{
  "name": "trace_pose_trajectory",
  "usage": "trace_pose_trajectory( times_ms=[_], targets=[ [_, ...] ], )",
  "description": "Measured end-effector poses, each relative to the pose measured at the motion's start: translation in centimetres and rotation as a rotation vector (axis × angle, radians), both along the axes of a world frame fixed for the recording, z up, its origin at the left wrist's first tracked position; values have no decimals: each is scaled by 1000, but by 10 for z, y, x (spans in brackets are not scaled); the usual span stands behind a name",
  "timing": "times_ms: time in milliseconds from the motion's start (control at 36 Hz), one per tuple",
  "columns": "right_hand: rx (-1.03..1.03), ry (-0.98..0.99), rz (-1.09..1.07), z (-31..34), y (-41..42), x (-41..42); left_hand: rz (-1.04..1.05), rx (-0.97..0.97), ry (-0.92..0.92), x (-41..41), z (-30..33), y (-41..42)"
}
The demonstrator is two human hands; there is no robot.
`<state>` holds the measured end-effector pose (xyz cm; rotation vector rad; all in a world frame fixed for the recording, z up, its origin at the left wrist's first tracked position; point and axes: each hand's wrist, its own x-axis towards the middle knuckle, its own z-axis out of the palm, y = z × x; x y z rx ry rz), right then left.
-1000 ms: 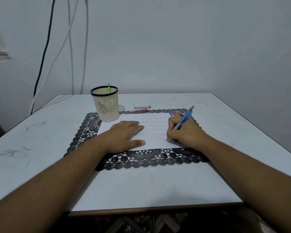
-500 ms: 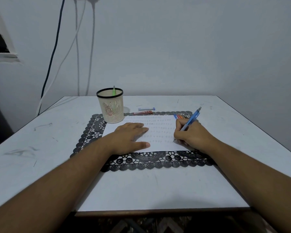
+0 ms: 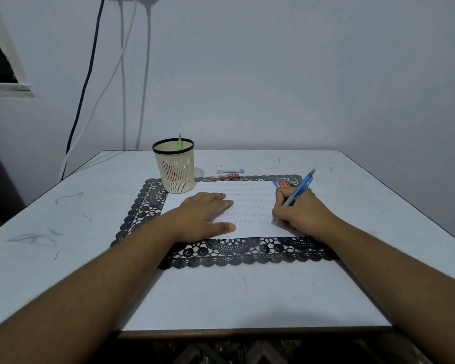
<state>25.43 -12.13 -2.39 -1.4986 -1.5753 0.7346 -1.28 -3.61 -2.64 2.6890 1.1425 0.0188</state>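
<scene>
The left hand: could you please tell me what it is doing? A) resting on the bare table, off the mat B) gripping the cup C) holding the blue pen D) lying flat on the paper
D: the left hand lies flat on the paper with its fingers straight, while the right hand grips the pen.

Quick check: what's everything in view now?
table: 1, white, foreground
placemat: 1, black lace, table centre
paper sheet: 1, white, on placemat
pen cup: 1, cream, black rim, placemat's far left
green pen: 1, green, in pen cup
red case: 1, red, beyond paper sheet
tube: 1, white and blue, behind red case
coloured pens: several, mixed, placemat's far right
cables: several, dark, white, wall
blue pen: 1, blue, tip on paper sheet
left hand: 1, flat on paper sheet
right hand: 1, grips blue pen
</scene>
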Motion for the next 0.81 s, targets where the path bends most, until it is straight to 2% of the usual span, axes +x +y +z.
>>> trace_pose_trajectory(
  times_ms=[278, 472, 583, 639, 694, 750, 806],
  targets=[
    [-16, 7, 25, 3, -2, 0, -12, 13, 1, -1, -4, 4],
    [48, 272, -51, 9, 4, 15, -15, 27, -8, 1, -2, 3],
    [-44, 511, -73, 12, 12, 15, -9, 20, -42, 0, -2, 3],
    [-113, 719, -20, 19, 14, 11, -1, 28, -142, -3, 2, 3],
    [-149, 892, 62, 26, 16, 8, -35, 89, -324, -8, 9, 3],
    [-165, 922, 94, 33, 18, 6, -87, 212, -552, -14, 17, 4],
    [-187, 865, 91, 39, 23, 2, -51, 346, -761, -19, 25, 5]
  ],
)
